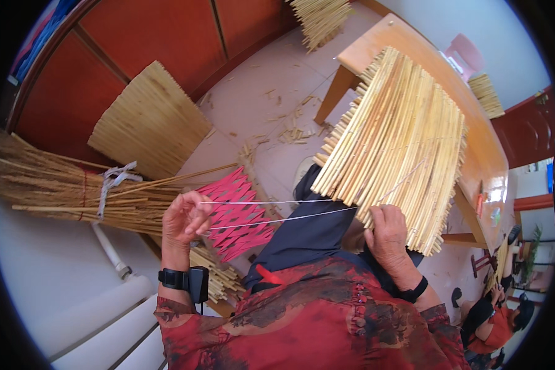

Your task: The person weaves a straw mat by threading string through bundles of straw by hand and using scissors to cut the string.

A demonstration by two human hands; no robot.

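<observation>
Nearest: red patterned sleeves [327,320] at the lower edge, dark lap [314,237] beyond them; black wrist device [188,280] on the left forearm, dark band [416,290] on the right wrist.

Left hand [185,219]: fingers curled narrow, pinched on the white string [277,209]; two strands run taut from that hand rightward to the reed mat [394,148]; red lattice piece [237,213] just behind the left hand, partly covered by it; cannot tell whether they touch.

Right hand [388,237]: fingers closed over the near lower edge of the reed mat, gripping it; fingertips hidden behind the stalks, thumb side toward the string.

Reed mat: pale yellow stalks laid side by side, tilted, near end over the lap, far end against the wooden worktop [475,129]; stalk ends uneven along the left and lower edges; a string line crosses the stalks diagonally.

Left of the hands: tied bundle of dry reeds [49,185], bound with a white strip [114,179], loose stalks running toward the left hand; more cut stalks [219,274] below the lattice piece.

Farther: a second flat reed panel [148,120] leaning at the red-brown wooden wall [166,37]; tiled floor [259,98] with stalk offcuts scattered; another reed bundle [317,18] at the top edge; small reed stack [487,92] on the far side of the worktop.

Lower right rim: another person in red [496,324], seated low, well apart.
</observation>
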